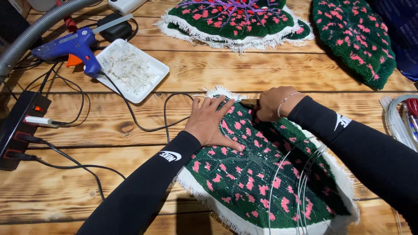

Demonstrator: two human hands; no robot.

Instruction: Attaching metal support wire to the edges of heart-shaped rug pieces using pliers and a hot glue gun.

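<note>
Counter: scorched wooden planks (244, 74), seen from my head camera — cables trail across the left side.
Rug piece: green tufted piece with pink flecks and white fringe (244, 178) lies flat near the front edge, under both my hands.
Left hand: mine (211, 122) — fingers spread, palm pressed flat on the pile.
Right hand: mine (272, 103), closed on a small tool at the piece's top edge; I cannot tell what kind.
Nearby: blue glue gun (72, 47) beside a white tray (150, 82); two more tufted pieces (235, 19) at the back.
</note>
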